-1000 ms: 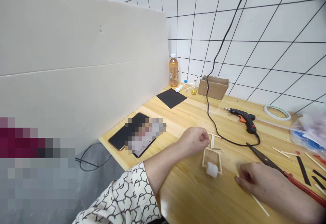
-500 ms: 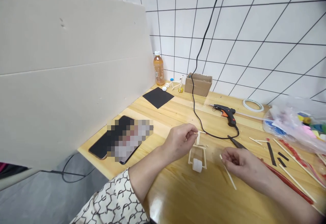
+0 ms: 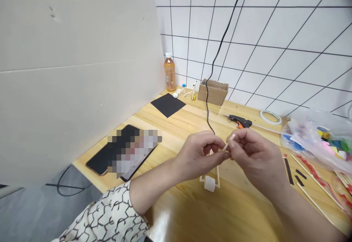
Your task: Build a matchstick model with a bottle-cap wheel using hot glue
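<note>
My right hand (image 3: 253, 154) pinches a short pale stick (image 3: 229, 142) between thumb and fingers. Close beside it, my left hand (image 3: 199, 154) is closed, its fingertips at the lower end of that stick. Beneath the left hand stands a small frame of pale sticks (image 3: 218, 176) with a white roller (image 3: 209, 184) at its near end. The left hand hides the frame's far part, so its hold on the frame is unclear.
Behind the hands lie a black glue gun (image 3: 239, 121), a tape roll (image 3: 270, 117) and a cardboard box (image 3: 213, 92). A bottle (image 3: 169, 72) and black sheet (image 3: 168, 105) are farther left. Phones (image 3: 112, 150) lie left; a plastic bag (image 3: 319, 139) and sticks (image 3: 315, 203) lie right.
My right hand has moved up and left with the stick, meeting my left hand above the frame. The stick now points up to the right. The view has shifted slightly.
</note>
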The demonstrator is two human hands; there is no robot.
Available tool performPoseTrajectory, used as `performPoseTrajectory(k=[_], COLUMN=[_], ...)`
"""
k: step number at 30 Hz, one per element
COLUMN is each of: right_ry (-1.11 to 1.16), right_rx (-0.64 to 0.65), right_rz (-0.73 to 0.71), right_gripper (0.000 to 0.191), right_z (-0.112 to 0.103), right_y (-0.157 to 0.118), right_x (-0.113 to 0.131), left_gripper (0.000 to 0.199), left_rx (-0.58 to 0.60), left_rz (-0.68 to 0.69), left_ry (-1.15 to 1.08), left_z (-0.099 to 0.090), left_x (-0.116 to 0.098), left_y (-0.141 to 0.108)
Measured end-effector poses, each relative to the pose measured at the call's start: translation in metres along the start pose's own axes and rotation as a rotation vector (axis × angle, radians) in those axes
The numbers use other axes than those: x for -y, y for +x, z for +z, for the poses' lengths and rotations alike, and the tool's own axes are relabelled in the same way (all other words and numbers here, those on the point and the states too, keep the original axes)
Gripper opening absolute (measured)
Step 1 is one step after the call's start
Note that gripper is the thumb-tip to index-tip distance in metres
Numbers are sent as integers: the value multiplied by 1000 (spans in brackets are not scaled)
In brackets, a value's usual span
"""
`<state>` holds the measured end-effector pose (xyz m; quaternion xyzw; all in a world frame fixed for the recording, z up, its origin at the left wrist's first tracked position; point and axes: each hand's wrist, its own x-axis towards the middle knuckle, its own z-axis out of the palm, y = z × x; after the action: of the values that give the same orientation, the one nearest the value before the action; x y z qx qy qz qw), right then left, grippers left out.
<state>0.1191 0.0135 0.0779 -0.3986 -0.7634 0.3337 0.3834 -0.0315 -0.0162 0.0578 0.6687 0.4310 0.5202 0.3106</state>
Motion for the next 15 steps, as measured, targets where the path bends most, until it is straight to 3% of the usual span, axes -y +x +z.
performPoseTrajectory(k=[3, 6, 11, 15], right_ry=[-311, -417, -542, -652], right_rx=[-55, -11, -14, -14], right_rz=[-268, -349, -196, 16], right_gripper=[9, 8, 6, 13], right_z=[6, 2, -26, -48], right_y=[1, 2, 10, 19], right_x=[-1, -9, -33, -61], left_gripper=[13, 9, 5, 6], left_rx=[-10, -7, -9, 90], left_rz=[60, 58, -110, -132], left_ry=[33, 18, -37, 6], left_z=[-1, -1, 0, 1], left_x=[11, 27, 52, 61], left_y=[3, 3, 0, -2])
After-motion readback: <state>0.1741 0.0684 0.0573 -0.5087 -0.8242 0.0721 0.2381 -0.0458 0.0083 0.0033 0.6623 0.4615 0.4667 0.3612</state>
